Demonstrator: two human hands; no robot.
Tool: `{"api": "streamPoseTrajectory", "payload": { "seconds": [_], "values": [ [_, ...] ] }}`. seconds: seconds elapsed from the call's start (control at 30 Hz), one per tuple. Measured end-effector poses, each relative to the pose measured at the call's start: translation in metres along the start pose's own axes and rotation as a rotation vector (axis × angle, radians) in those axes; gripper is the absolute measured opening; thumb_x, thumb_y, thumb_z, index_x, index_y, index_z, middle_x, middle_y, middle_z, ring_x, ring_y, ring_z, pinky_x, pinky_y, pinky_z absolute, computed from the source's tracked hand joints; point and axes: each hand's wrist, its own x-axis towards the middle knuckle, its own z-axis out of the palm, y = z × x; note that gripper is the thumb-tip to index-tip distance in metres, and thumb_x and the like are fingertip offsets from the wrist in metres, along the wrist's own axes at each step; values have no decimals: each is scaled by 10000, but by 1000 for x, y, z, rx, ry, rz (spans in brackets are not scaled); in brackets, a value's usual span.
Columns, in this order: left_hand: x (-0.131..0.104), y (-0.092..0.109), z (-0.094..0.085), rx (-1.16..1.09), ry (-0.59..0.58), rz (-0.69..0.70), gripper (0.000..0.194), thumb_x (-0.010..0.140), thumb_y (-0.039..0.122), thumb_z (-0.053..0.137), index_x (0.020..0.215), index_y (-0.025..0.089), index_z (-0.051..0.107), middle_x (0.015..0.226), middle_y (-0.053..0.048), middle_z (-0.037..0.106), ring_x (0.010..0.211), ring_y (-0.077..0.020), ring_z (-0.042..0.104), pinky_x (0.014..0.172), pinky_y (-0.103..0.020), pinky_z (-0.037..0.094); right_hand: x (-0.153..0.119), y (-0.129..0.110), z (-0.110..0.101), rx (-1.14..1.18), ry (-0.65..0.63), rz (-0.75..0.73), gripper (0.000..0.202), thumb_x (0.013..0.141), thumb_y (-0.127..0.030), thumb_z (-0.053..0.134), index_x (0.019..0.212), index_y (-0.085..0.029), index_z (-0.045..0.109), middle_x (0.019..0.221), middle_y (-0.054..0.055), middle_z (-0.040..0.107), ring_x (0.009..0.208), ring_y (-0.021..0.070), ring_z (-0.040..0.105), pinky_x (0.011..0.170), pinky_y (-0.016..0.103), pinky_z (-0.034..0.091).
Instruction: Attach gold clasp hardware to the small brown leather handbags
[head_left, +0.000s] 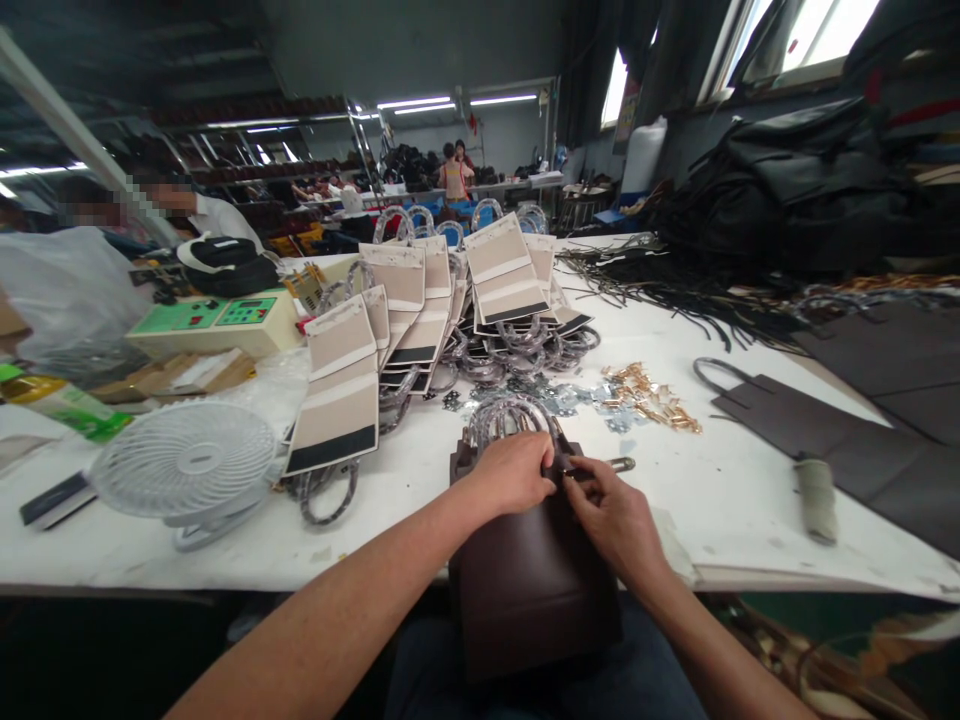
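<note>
A dark brown handbag [536, 590] rests over my lap against the table's front edge. Its arched handles [510, 412], wrapped in clear plastic, stand up at the top. My left hand [514, 472] is closed around a dark handle tab at the bag's upper edge. Right beside it, my right hand [611, 510] has thumb and fingers pinched together at the same tab; whatever sits between the fingertips is too small to name. A short metal-ended piece [622, 464] sticks out just behind my right fingers, and I cannot tell whether they touch it.
Beige bag panels with handles [337, 385] are piled ahead. Small gold hardware [649, 395] and silver plates [525, 390] lie loose. A white fan [187, 460] stands left, a thread spool [816, 500] and dark bag panels [780, 410] right. Other people work farther back.
</note>
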Motion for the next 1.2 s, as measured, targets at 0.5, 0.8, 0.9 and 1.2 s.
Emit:
{"api": "streamPoseTrajectory", "payload": {
  "seconds": [0.5, 0.8, 0.9, 1.2],
  "values": [
    [1, 8, -2, -161, 98, -62, 122, 733, 153, 636, 755, 232, 546, 749, 42, 650, 694, -158, 562, 590, -283, 316, 9, -3, -17, -164, -177, -139, 245, 924, -366, 519, 1040, -281, 717, 803, 8, 765, 695, 208, 704, 679, 312, 484],
    [-7, 15, -4, -236, 163, 5, 143, 753, 114, 580, 700, 222, 504, 690, 51, 597, 658, -140, 528, 592, -277, 313, 8, -13, -21, -184, -178, -100, 239, 928, -402, 525, 1061, -306, 698, 773, -9, 736, 697, 216, 695, 662, 322, 471],
    [-13, 17, -12, -285, 181, 47, 157, 757, 103, 591, 683, 216, 511, 679, 50, 590, 656, -136, 525, 600, -271, 323, 9, -15, -24, -138, -148, -63, 341, 924, -439, 545, 1225, -313, 645, 833, -1, 756, 738, 231, 712, 696, 341, 505],
    [-26, 16, -24, -382, 176, 141, 224, 814, 153, 689, 698, 200, 504, 717, 53, 572, 713, -120, 536, 648, -233, 357, -2, -10, -30, 114, -57, -84, 743, 824, -614, 681, 1473, -289, 524, 1204, 62, 764, 1055, 275, 744, 898, 382, 624]
  ]
}}
